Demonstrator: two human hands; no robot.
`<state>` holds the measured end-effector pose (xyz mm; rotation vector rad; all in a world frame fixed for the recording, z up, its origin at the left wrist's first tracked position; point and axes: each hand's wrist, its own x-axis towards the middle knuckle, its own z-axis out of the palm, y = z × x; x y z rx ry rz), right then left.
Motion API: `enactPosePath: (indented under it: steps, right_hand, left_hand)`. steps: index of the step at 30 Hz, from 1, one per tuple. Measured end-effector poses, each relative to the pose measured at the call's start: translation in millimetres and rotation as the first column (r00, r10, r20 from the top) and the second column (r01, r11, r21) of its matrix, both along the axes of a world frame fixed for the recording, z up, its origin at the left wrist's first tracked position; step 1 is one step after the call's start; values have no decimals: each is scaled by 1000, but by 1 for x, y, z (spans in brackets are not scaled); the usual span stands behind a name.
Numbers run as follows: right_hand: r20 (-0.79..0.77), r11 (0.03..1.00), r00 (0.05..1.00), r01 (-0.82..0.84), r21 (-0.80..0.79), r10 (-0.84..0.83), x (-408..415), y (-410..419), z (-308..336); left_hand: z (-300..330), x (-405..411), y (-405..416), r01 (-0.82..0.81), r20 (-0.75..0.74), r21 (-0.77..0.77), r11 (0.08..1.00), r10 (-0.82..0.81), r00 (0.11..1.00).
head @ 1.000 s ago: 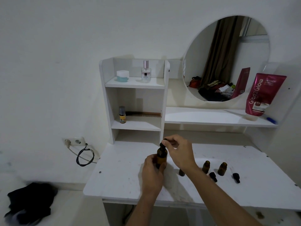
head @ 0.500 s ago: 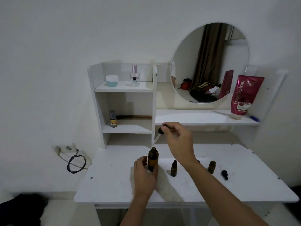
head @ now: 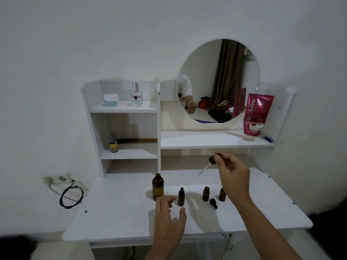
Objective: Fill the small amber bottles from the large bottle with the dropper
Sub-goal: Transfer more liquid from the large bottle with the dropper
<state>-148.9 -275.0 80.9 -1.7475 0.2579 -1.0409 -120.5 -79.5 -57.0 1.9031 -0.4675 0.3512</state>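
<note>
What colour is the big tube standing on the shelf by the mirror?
The tube is deep pink with white lettering and a white label patch near its bottom, seen in the head view.

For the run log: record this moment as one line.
right hand: holds dropper raised | left hand: open, near capped small bottle | large bottle: uncapped, upright

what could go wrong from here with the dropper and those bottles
The dropper in the right hand is tilted, tip out over the desk; liquid may drip before reaching a small bottle. The left hand reaches close by the open large bottle and capped small bottle; a bump could tip either.
</note>
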Motion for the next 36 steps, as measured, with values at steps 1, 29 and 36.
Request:
enactPosePath:
  steps: [1,29,36]
  right_hand:
    - [-10,1000,1000,14,8,-14,-3,-6,-2]
    - [-90,1000,996,-3,-24,1,-2,-55,-48]
    - [-80,998,996,-35,-54,30,-1,-46,-47]
  left_hand:
    - [0,-7,-10,56,-21,22,998,-55,998]
    - [-11,37,-121,116,-99,193,974,-98,990]
    - [-10,36,-118,128,-119,161,979,-110,987]
